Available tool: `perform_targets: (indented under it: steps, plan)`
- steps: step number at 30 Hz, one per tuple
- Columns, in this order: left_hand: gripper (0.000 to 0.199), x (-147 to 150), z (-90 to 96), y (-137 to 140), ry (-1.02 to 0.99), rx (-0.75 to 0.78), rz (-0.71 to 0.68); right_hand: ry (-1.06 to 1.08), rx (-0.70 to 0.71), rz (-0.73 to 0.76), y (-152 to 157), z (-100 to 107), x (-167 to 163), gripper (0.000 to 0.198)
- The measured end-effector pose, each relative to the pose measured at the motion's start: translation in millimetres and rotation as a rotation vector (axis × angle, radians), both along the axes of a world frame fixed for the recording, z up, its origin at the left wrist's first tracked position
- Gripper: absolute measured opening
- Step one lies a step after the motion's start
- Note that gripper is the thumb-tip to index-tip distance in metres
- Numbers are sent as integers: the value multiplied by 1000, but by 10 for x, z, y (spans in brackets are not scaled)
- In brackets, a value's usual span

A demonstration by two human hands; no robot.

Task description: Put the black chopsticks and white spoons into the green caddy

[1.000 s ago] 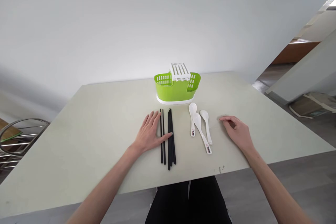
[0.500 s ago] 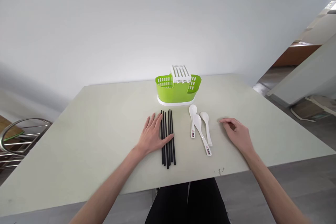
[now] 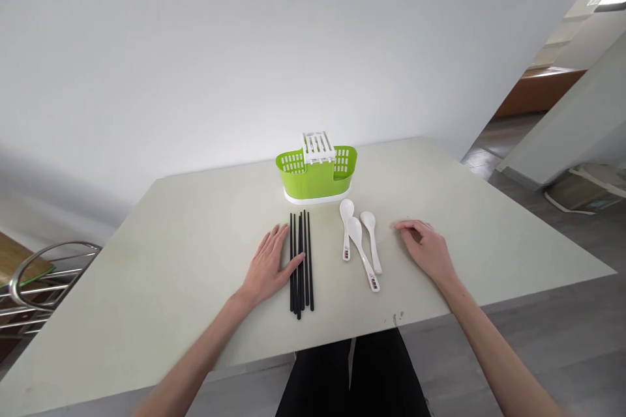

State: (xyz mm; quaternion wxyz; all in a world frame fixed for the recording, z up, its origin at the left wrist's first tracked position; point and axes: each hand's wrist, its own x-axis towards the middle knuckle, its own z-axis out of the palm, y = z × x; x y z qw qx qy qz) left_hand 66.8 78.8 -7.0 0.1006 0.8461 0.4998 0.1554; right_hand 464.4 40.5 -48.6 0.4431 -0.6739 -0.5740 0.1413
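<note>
My left hand [image 3: 267, 268] lies open on the table, its fingers stretched out left of a row of black chopsticks [image 3: 300, 293]. Its thumb reaches across the left part of the row, and parts of those sticks are hidden beneath it. The chopsticks lie side by side, pointing away from me. My right hand [image 3: 425, 249] rests on the table right of the spoons, fingers together and curled toward the thumb, with nothing visible in it. Between my hands lie three white spoons: a left one [image 3: 347, 234], a middle one [image 3: 364, 259] overlapping it, and a right one [image 3: 373, 244].
A green basket [image 3: 319, 181] with a white base and a slotted white top piece [image 3: 319, 147] stands behind the utensils. The pale table [image 3: 195, 241] backs onto a white wall [image 3: 220, 65]. A metal-framed stool [image 3: 49, 280] is at left; a box [image 3: 587, 187] sits on the floor at right.
The view has shifted slightly. My left thumb has drawn back leftward over the chopsticks, and their spacing has changed a little. My right hand, the spoons and the basket have stayed put.
</note>
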Motion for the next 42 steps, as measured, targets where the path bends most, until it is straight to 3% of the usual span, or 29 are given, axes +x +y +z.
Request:
perform_targets:
  steps: [6, 13, 16, 22, 32, 37, 42]
  plan:
    - [69, -66, 25, -35, 25, -10, 55, -3, -11, 26, 20, -26, -1, 29]
    - [71, -213, 176, 205, 145, -44, 56, 5, 13, 38, 46, -23, -20, 26]
    - [63, -326, 287, 318, 203, -39, 67, 13, 13, 37, 53, -11, -32, 26]
    - [30, -457, 458, 493, 336, 118, 122, 14, 14, 41, 56, -15, -38, 26]
    - [25, -533, 626, 807, 515, 123, 107, 16, 17, 43, 45, -17, -35, 26]
    - [26, -609, 995, 900, 413, 111, 240, 16, 10, 33, 44, -4, -41, 27]
    - [35, -535, 1345, 781, -26, 47, 389, 10, 21, 39, 40, -10, -37, 26]
